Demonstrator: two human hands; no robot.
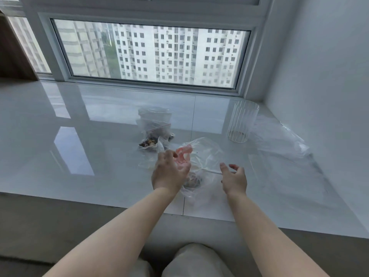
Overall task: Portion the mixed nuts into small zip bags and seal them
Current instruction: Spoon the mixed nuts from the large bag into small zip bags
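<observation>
Both bare forearms reach forward; the left hand (169, 172) curls loosely, the right hand (234, 177) half open (fingers spread).

A big window (151, 54) sits at the back, with a white frame around it. Through the glass you can see tall white buildings (175, 54) with lots of little windows. The sill (60, 108) under it is white, shiny and smooth, and light shines on it. A plain white wall (323, 76) stands on the right side. A brown wooden panel (12, 56) stands at the far left.
</observation>
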